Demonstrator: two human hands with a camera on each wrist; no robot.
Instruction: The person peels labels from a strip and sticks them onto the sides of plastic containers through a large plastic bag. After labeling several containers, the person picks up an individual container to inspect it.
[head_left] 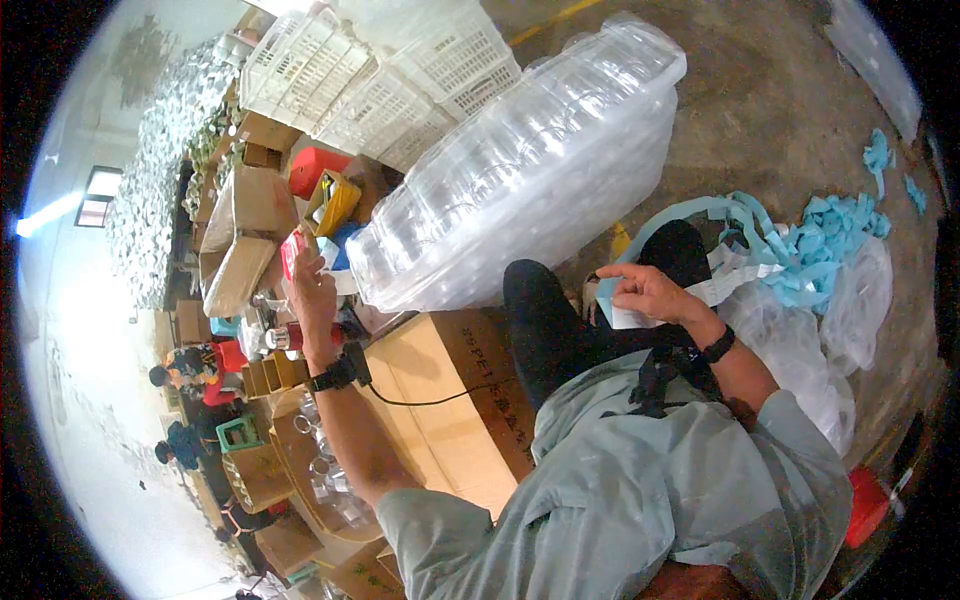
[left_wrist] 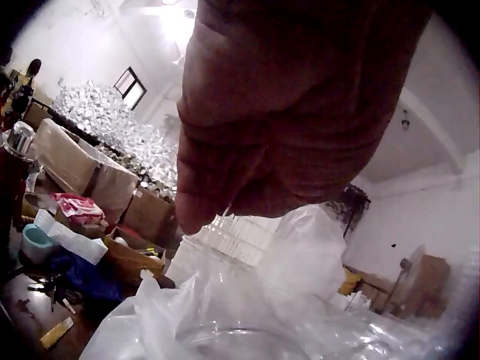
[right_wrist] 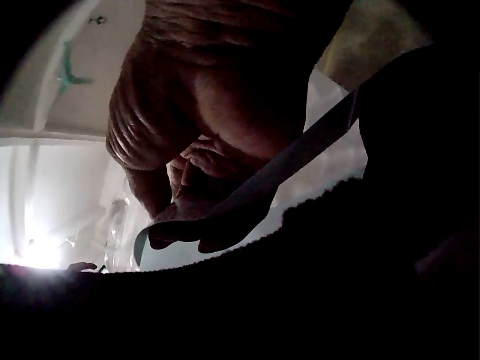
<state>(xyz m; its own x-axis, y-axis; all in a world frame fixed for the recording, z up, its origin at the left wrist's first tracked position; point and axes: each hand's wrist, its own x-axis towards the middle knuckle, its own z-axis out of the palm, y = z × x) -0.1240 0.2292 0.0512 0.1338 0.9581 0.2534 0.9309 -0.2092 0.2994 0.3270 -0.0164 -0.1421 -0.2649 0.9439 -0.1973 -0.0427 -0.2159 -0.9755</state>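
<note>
My right hand (head_left: 655, 295) is over my lap, pinching a light-blue and white paper strip (head_left: 632, 319). In the right wrist view, its fingers curl about the strip (right_wrist: 247, 184), which runs off to the upper right. My left hand (head_left: 314, 292) is stretched out at the near end of a large clear bag (head_left: 520, 230) packed with clear plastic jars. In the left wrist view, its bent fingers (left_wrist: 199, 214) hang over the clear film, with a thin clear sliver by the fingertips. I cannot tell whether they grip it.
A cardboard box (head_left: 430, 390) stands left of my legs. Blue strips (head_left: 825, 245) and clear plastic bags (head_left: 800, 370) lie heaped on the floor at the right. White crates (head_left: 400, 70) are stacked beyond the bagged jars. People sit farther off at the left.
</note>
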